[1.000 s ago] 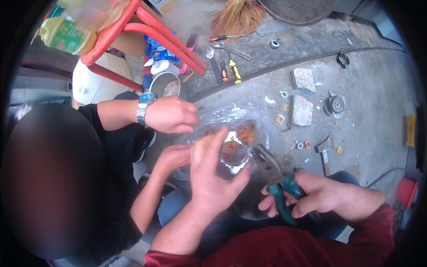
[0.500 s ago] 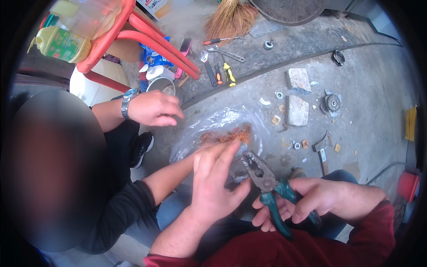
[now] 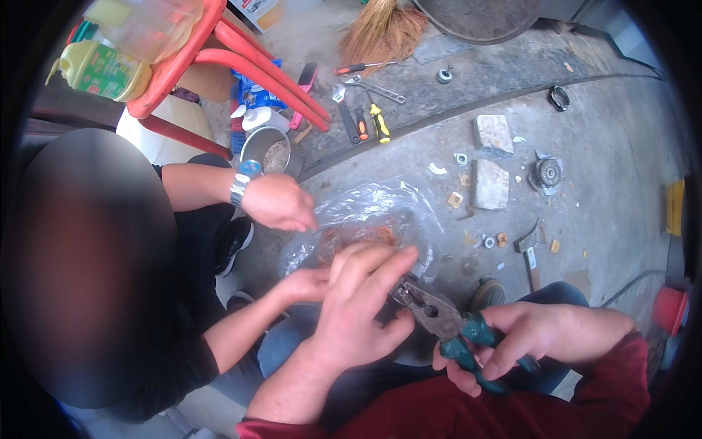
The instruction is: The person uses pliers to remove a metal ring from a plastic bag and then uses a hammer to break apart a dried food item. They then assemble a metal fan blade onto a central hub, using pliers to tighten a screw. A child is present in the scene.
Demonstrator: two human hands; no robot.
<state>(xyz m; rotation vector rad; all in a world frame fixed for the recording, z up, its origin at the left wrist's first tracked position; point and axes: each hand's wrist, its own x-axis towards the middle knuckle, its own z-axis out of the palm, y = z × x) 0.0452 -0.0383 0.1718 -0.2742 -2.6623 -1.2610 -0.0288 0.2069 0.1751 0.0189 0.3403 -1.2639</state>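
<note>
The clear crinkled plastic bag [image 3: 380, 212] lies on the grey concrete floor [image 3: 607, 219], directly ahead of the wearer's knees, with a tangle of orange-brown strands visible through the film. The wearer's left hand [image 3: 358, 307] rests at the near edge of that bag, fingers extended and spread, clasping nothing that can be seen. The right hand [image 3: 512, 344] is clenched around the green handles of a pair of steel combination pliers [image 3: 446, 325], whose jaws (slightly parted) point toward the bag and sit just beside the left hand's thumb.

A second person in a black top crouches on the left. One hand of theirs [image 3: 278, 201], wearing a silver wristwatch, pinches the bag's far-left edge; their other hand [image 3: 303, 284] touches the near edge, just beside the wearer's left hand.

Beyond the bag, 2 pale stone blocks [image 3: 491, 157] lie on the floor among small scattered nuts and washers. Further off, a yellow-handled screwdriver [image 3: 379, 121], a steel spanner [image 3: 374, 88], a straw broom [image 3: 384, 33], a round metal tin [image 3: 270, 150] and a red plastic stool [image 3: 219, 51] are noted.
</note>
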